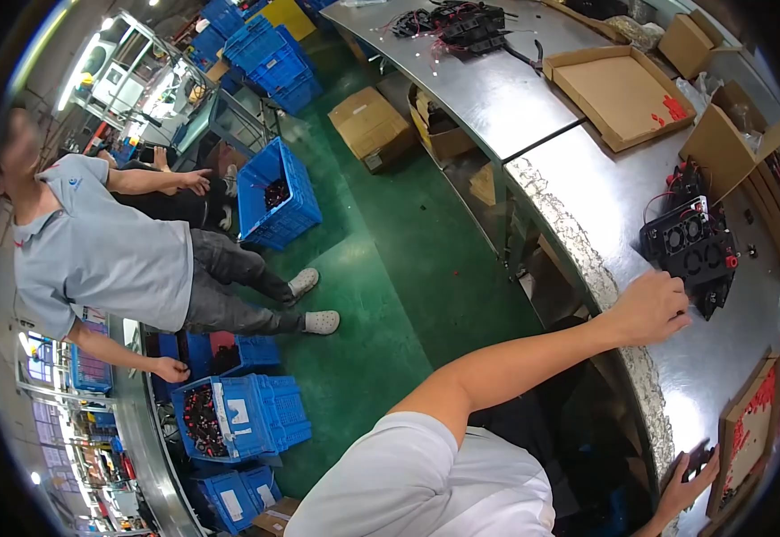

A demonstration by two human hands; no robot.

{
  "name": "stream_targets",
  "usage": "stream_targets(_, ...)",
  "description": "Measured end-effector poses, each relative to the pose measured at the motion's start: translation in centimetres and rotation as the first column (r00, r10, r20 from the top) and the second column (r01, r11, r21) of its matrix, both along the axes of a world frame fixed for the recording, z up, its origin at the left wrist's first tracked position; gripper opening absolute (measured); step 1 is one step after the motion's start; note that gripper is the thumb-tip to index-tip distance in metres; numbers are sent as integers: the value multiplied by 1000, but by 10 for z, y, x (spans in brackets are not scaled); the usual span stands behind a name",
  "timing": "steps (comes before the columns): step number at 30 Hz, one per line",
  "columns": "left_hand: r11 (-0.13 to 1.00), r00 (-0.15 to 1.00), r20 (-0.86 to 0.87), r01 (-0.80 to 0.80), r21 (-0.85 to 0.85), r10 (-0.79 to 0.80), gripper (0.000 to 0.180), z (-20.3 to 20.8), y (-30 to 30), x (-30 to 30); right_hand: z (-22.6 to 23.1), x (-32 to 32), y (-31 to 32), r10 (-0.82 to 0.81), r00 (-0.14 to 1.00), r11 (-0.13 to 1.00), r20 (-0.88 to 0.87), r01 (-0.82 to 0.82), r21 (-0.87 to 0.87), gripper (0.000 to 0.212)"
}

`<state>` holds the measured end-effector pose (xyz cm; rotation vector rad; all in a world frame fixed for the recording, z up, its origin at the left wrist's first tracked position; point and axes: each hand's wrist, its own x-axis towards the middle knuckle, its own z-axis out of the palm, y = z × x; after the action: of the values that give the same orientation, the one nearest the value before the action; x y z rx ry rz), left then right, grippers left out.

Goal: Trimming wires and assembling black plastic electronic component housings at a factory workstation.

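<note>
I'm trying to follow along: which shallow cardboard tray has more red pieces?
The lower-right tray, beside the right hand: red pieces spread along it, while the upper tray shows only a small cluster in one corner.

A white short-sleeved shirt (497,474); its loose left sleeve (381,470) ends just above the elbow (463,394), well back from the left hand (649,309).

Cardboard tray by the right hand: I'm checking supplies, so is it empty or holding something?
Holding something: small red pieces lie in the cardboard tray beside the right hand, with bare cardboard showing between them.
</note>
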<state>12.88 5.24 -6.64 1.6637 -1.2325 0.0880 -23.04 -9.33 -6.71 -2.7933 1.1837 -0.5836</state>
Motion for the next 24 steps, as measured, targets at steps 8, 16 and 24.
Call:
stream_targets(8, 993, 993, -4, 120, -4, -120, 18, 5, -5, 5, 3, -6, 13, -79, 972, 975, 221, 28, 222, 63)
stream_targets(16, 972, 987, -29, 159, 175, -156, 11, 28, -11, 1, 31, 13, 20, -82, 996, 997, 45, 82, -7, 50)
stream_targets(24, 955, 984, -52, 179, 237, -171, 11, 31, -10, 1, 42, 21, 11, -94, 995, 988, -26, 96, 125, 50)
